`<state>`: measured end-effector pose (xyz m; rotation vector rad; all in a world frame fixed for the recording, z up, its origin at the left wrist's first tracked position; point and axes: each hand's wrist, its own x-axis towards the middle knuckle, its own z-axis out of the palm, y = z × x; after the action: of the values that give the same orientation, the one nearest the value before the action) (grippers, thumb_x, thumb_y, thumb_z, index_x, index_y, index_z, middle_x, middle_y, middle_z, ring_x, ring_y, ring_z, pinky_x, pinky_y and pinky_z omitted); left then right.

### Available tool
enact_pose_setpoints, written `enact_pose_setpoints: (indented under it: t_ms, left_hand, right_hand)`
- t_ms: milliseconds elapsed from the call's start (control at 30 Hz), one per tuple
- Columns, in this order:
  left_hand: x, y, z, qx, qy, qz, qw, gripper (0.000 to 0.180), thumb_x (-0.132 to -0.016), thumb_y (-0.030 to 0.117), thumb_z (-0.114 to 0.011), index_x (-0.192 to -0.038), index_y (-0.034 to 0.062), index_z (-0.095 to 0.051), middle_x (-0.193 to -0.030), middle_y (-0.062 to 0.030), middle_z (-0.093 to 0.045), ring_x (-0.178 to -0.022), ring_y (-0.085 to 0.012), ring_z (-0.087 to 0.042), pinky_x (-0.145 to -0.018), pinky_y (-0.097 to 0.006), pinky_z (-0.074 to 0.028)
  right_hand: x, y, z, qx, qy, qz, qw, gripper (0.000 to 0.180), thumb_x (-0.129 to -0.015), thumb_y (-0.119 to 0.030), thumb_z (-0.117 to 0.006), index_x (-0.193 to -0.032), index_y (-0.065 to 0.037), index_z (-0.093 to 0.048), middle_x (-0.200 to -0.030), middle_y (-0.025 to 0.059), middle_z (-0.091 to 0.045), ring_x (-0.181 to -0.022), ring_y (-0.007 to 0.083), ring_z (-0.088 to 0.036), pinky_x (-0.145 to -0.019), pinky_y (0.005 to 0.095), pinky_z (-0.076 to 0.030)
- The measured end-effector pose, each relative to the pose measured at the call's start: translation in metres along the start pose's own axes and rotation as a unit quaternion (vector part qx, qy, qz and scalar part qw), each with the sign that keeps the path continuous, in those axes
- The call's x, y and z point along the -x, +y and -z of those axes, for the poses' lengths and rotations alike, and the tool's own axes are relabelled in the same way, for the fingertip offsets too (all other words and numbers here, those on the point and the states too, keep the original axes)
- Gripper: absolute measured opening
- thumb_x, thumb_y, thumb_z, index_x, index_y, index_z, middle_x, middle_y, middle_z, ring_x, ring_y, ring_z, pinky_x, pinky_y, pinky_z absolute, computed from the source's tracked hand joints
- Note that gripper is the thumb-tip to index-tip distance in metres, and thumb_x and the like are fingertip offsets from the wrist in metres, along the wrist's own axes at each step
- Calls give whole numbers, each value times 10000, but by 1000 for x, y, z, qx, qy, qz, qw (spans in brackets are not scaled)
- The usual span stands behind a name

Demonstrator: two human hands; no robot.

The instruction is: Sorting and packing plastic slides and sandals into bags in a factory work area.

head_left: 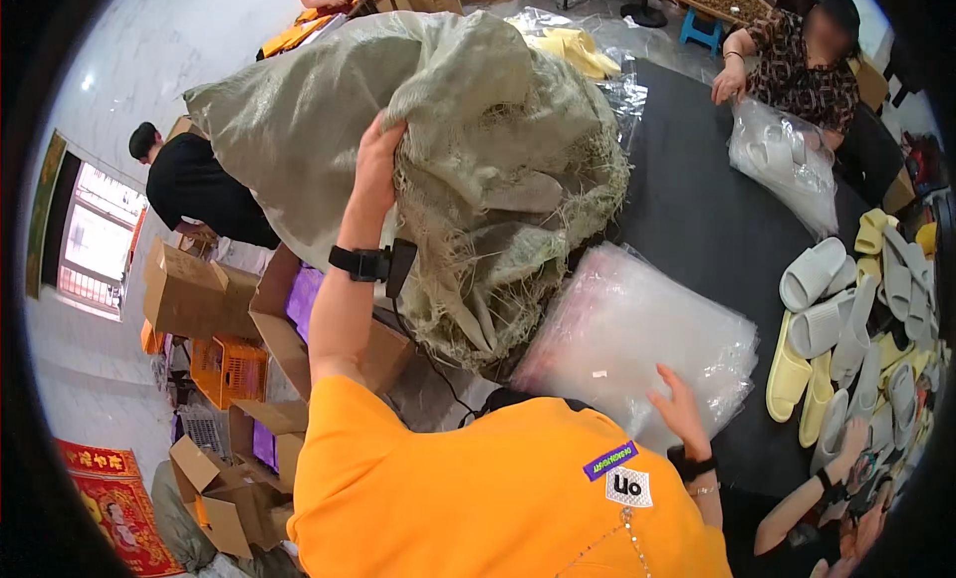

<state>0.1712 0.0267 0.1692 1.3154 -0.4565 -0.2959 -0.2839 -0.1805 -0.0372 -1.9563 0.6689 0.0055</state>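
Room, head view: pale marbled surfaces, a bright window (105,225) at the left, and a dark desk (687,170) along the right. Open cardboard boxes (189,291) and an orange crate (231,371) occupied the left side; a person in black (214,190) bent beyond them.

Item, sack: one large grey-green woven sack (478,90), frayed about its wide mouth, bulky, in front of the wearer and at the desk's left side.

Item, hands: two. The left hand (378,165) was closed on a fold of the sack near its mouth. The right hand (681,407) was open, fingers spread, over the near right part of a stack of clear plastic bags (647,324); whether it touched them could not be told.

Item, slippers: grey and yellow slippers (790,369), heaped at the desk's right.

Item, co-worker: a person in a patterned top (802,65), across the desk, holding a clear bag (817,195) with pale slippers inside.
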Motion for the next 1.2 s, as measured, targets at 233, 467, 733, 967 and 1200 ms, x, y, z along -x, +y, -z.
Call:
enact_pose_setpoints:
  t_ms: [233, 467, 733, 967, 1200]
  left_hand:
    - [33, 28, -55, 4, 45, 78, 996, 277, -874, 153, -483, -1125, 38, -510, -994, -58, -604, -836, -161, -609, -708, -306, -509]
    - [35, -4, -69, 149, -144, 170, 963, 254, -888, 107, -454, -1124, 28, -503, -1041, -89, -589, -932, -181, -586, -785, -326, -500]
    - [61, -10, -88, -59, -183, 50, 980, 442, -861, 125, -548, -1257, 8, -390, -1132, -86, -544, -1003, -176, -548, -817, -316, -464]
    - [62, -14, -71, -644, 22, -395, 655, 947, -566, 247, -782, -1351, 77, -280, -1372, -234, -257, -1109, -370, -396, -890, -455, -312]
    - [-16, -61, 24, -661, 237, -225, 676, 719, -678, 39, -604, -1337, 179, -353, -1424, -193, -210, -1124, -405, -349, -861, -573, -312]
  right_hand:
    - [-78, -109, -16, -250, -138, 75, 955, 537, -908, -386, -436, -1297, -17, -412, -1272, 127, -490, -1188, 223, -452, -983, 380, -329]
    - [-176, -167, -61, -366, -270, -54, 889, 860, -833, -713, -160, -1374, -60, -301, -1384, 102, -363, -1286, 227, -306, -1063, 413, -179]
    - [-240, -314, -4, -609, -222, 78, 757, 337, -888, -272, -485, -1044, 21, -545, -1003, 148, -588, -894, 267, -578, -822, 411, -469]
    - [-258, -339, -4, -635, -151, 57, 756, 262, -867, -140, -448, -1016, 61, -525, -975, 145, -587, -841, 259, -581, -772, 414, -489]
    - [-214, -335, -6, -688, -227, 25, 689, 380, -874, -297, -393, -1113, -52, -557, -1137, 100, -578, -1026, 262, -548, -922, 453, -404]
